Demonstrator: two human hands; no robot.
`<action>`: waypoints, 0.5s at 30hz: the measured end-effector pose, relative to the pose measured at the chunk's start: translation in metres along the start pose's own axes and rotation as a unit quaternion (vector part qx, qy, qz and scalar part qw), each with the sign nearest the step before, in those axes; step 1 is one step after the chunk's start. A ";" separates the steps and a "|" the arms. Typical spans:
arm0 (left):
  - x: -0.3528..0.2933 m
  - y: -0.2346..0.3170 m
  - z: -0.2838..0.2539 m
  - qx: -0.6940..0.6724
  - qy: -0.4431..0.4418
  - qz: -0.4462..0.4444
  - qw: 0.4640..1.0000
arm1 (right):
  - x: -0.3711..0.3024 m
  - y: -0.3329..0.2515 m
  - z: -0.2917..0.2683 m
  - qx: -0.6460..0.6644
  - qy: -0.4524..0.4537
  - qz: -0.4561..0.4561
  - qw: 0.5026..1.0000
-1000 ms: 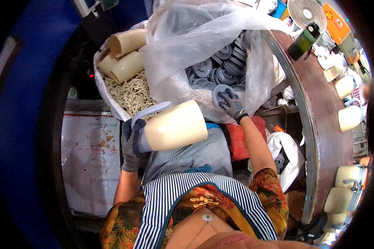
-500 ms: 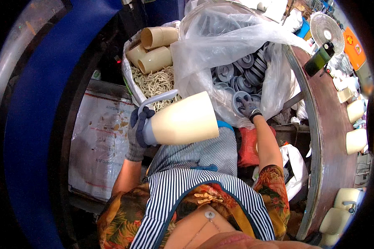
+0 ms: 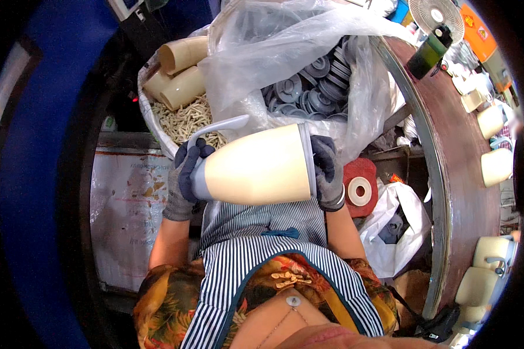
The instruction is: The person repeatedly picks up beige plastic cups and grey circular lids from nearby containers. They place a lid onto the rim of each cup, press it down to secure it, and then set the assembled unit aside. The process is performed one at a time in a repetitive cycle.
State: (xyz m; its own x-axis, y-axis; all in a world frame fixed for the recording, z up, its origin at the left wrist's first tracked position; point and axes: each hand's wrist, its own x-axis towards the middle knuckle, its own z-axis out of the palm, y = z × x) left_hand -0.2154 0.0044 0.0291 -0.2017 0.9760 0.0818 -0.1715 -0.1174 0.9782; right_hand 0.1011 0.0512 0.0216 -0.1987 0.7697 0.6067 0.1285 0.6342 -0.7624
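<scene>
A cream jug body (image 3: 256, 168) lies on its side in front of my striped apron, with a grey collar (image 3: 200, 179) and a curved grey handle (image 3: 227, 123) at its left end. My left hand (image 3: 182, 183), in a grey and dark knit glove, is closed around that collar by the foot of the handle. Against the wide right end sits a thin grey round part (image 3: 310, 161). My gloved right hand (image 3: 329, 174) is closed on this part, its palm side hidden against it.
Ahead, a clear plastic bag (image 3: 239, 75) holds many grey round parts (image 3: 308, 87). Left of it, a sack (image 3: 145, 110) contains cream cylinders (image 3: 183, 87) and small pale pieces (image 3: 186, 121). A brown bench (image 3: 466, 192) curves along the right, bearing cream jugs and a dark green bottle (image 3: 428, 55).
My right hand has come back from the bag with a grey round part, now against the jug's wide end. My left hand still holds the collar end.
</scene>
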 end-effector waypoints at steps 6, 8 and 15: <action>0.014 0.012 0.020 0.068 -0.080 -0.003 0.994 | -0.009 -0.017 -0.013 -0.107 0.007 -0.074 0.992; 0.022 0.014 0.021 -0.063 -0.087 -0.113 0.988 | -0.013 -0.021 -0.019 -0.126 -0.010 -0.106 0.986; 0.030 0.005 0.024 -0.113 -0.115 -0.191 0.968 | -0.020 -0.033 -0.025 -0.146 -0.005 -0.122 0.982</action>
State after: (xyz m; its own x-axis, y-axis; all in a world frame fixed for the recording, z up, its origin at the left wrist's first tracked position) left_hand -0.1994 0.0378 0.0414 0.1332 0.9682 -0.2119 -0.4034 0.2482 0.8807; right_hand 0.1248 0.0168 0.0398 -0.2671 0.5924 0.7601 0.3494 0.7946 -0.4965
